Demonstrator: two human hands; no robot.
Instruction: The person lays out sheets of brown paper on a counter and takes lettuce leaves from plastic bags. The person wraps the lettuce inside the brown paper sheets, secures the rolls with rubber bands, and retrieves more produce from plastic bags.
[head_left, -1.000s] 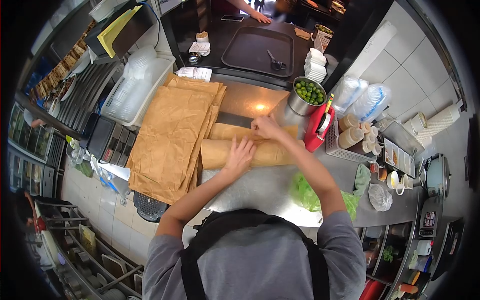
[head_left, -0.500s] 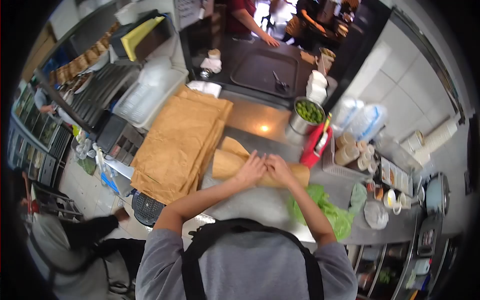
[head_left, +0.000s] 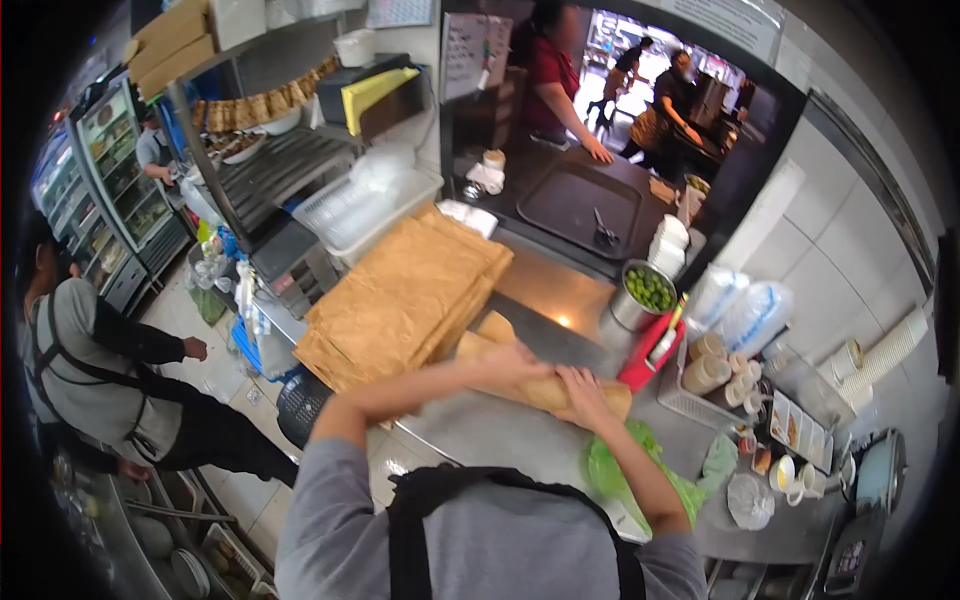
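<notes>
A rolled length of brown paper lies across the steel counter in front of me. My left hand is over the roll's left part, blurred, its fingers hard to make out. On the roll's right part rests my right hand, fingers bent over it and pressed to the paper. A loose paper flap sticks up at the roll's far left side. Left of the roll is a stack of brown paper sheets. Below my right hand, a green plastic bag lies by the forearm.
Beyond the counter are a black tray, a metal pot of green pieces and a red holder. A crate of containers stands right. A person walks at left; others are behind the opening.
The view has tilted up and turned. My left hand has shifted leftward along the roll and is blurred; my right hand stays on it. The person at left now shows more fully.
</notes>
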